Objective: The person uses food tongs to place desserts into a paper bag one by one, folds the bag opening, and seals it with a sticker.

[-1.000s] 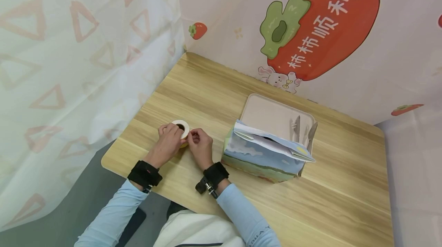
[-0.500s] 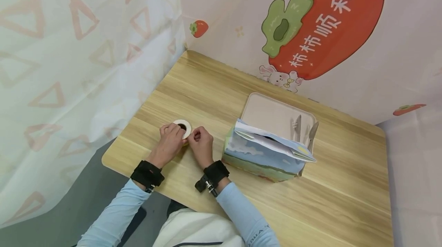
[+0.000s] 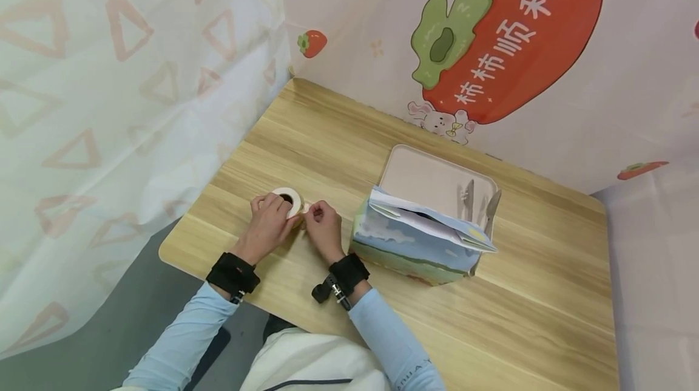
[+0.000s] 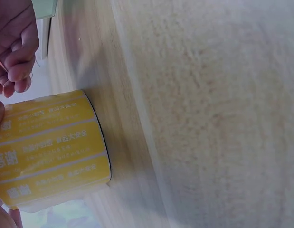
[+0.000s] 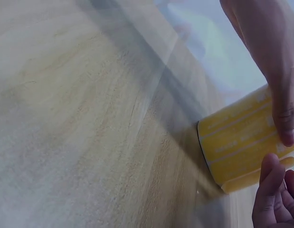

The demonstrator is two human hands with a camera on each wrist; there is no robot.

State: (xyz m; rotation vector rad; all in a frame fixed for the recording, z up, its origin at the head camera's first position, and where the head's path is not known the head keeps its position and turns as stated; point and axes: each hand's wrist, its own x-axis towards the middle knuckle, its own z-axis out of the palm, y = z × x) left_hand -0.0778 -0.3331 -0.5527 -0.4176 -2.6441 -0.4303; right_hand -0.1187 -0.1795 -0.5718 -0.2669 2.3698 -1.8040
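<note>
A roll of yellow labels with white printing (image 4: 56,142) stands on end on the wooden table; its white top ring (image 3: 295,195) shows in the head view. My left hand (image 3: 266,225) grips the roll from the left, with fingers at the core hole and the thumb on the near side. Just right of the roll is my right hand (image 3: 326,232). Its thumb and fingertips pinch the loose end of the label strip (image 5: 241,182), which stands slightly off the roll. In the right wrist view, the left thumb presses on the labels.
A paper bag printed with a landscape (image 3: 415,252), its top folded, stands to the right of my right hand. Behind it lies a beige tray (image 3: 423,163) with a knife (image 3: 471,197) and other cutlery. Patterned curtains (image 3: 349,75) border the table at the left and back.
My right hand has moved slightly right, away from the roll, and a short length of label strip now shows between them. The left hand stays on the roll.
</note>
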